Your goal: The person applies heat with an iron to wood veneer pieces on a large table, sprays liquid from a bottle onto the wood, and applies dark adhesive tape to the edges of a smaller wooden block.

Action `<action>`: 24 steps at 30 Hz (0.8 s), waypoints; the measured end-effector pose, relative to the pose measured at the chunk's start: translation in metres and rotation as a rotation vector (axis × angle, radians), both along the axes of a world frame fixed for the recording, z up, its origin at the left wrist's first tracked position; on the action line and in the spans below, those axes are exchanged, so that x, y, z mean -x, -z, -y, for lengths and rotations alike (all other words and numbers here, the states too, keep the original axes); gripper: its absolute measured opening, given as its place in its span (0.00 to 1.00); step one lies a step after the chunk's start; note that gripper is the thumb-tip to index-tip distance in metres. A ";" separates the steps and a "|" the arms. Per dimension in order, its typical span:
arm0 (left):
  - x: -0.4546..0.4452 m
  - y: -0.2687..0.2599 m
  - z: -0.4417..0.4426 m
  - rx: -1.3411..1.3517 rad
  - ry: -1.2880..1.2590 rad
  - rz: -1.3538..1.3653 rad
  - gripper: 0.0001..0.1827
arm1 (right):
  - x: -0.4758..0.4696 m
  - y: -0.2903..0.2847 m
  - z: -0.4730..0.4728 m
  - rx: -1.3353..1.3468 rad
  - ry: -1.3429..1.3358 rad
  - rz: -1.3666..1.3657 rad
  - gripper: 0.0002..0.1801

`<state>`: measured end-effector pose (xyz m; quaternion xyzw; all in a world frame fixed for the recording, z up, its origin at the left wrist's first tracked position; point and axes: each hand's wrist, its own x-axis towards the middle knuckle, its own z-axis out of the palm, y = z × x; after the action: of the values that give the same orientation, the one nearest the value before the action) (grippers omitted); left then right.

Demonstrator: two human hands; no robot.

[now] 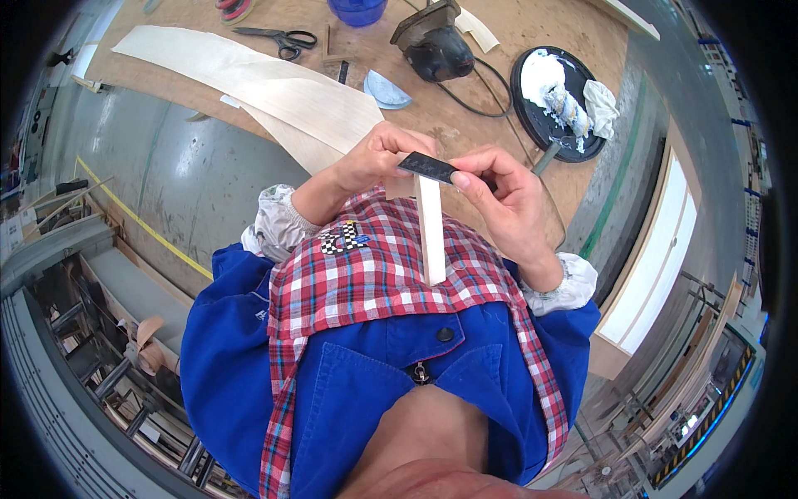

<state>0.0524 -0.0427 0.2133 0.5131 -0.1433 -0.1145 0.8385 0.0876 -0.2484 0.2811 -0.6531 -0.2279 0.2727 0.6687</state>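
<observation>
My right hand (508,199) pinches the right end of a small flat black strip (427,167) between thumb and fingers. A pale wooden strip (431,231) hangs below it in front of my checked apron, its upper end near the black piece. My left hand (374,156) is closed around the upper part of the work, at the left end of the black strip; what exactly its fingers grip is partly hidden. A small piece of thin brown wood or veneer (399,187) shows under my left fingers. Sheets of pale wood veneer (268,87) lie behind my left hand, on the wooden table.
Black-handled scissors (290,42), a light blue disc piece (386,90) and a blue container (357,9) are on the table (461,112). An electric iron-like tool (436,47) with a cord stands farther right. A black round lid (527,118) holds white paste, a roller (567,111) and a crumpled cloth (600,109).
</observation>
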 end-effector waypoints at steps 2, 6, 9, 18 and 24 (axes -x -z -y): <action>0.000 -0.002 0.003 -0.001 -0.015 -0.012 0.23 | 0.000 0.001 0.003 0.007 0.000 0.025 0.07; -0.002 0.005 0.000 0.081 0.044 0.038 0.23 | 0.001 0.004 0.007 0.015 -0.010 -0.037 0.06; -0.001 0.007 -0.003 0.092 0.071 0.052 0.23 | 0.002 0.003 0.011 0.012 -0.038 -0.039 0.06; -0.001 0.002 0.004 -0.007 0.000 0.049 0.29 | 0.009 0.004 0.022 0.039 -0.064 -0.048 0.06; 0.000 0.006 0.002 -0.010 -0.007 0.057 0.30 | 0.014 0.006 0.037 0.043 -0.149 -0.100 0.05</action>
<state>0.0519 -0.0447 0.2077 0.5207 -0.1646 -0.0975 0.8320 0.0740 -0.2856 0.2749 -0.6340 -0.2365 0.3587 0.6430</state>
